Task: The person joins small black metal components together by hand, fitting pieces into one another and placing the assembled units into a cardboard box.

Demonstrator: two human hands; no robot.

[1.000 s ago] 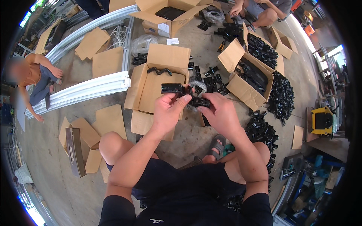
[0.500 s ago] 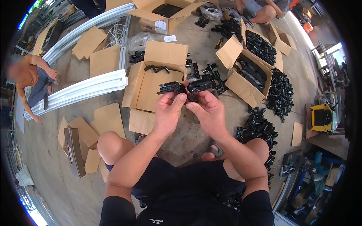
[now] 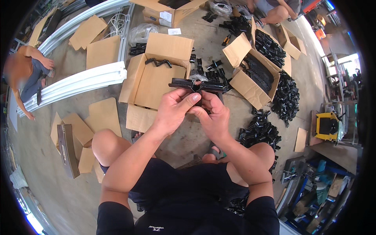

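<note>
In front of my chest, both hands grip glossy black brackets (image 3: 212,86) that meet end to end in a nearly straight line. My left hand (image 3: 172,107) is closed on the left part, thumb pointing to the middle. My right hand (image 3: 214,117) is closed around the right part and a short stem below, its fingers hiding some of it. Whether the parts are joined I cannot tell. Just beyond them stands an open cardboard box (image 3: 133,78); a zigzag black piece (image 3: 158,62) lies on the cardboard sheet inside it.
At right, another open box (image 3: 250,92) holds stacked black parts, with heaps of black brackets (image 3: 260,131) around it. White metal profiles (image 3: 84,84) lie at left beside a crouching person (image 3: 29,74). Loose cardboard (image 3: 105,117) covers floor nearby. Another person (image 3: 274,15) sits at the far right.
The two black brackets, angled and apart at their tops before, now line up level with their ends together. My hands have drawn closer to each other. The whole view has shifted slightly.
</note>
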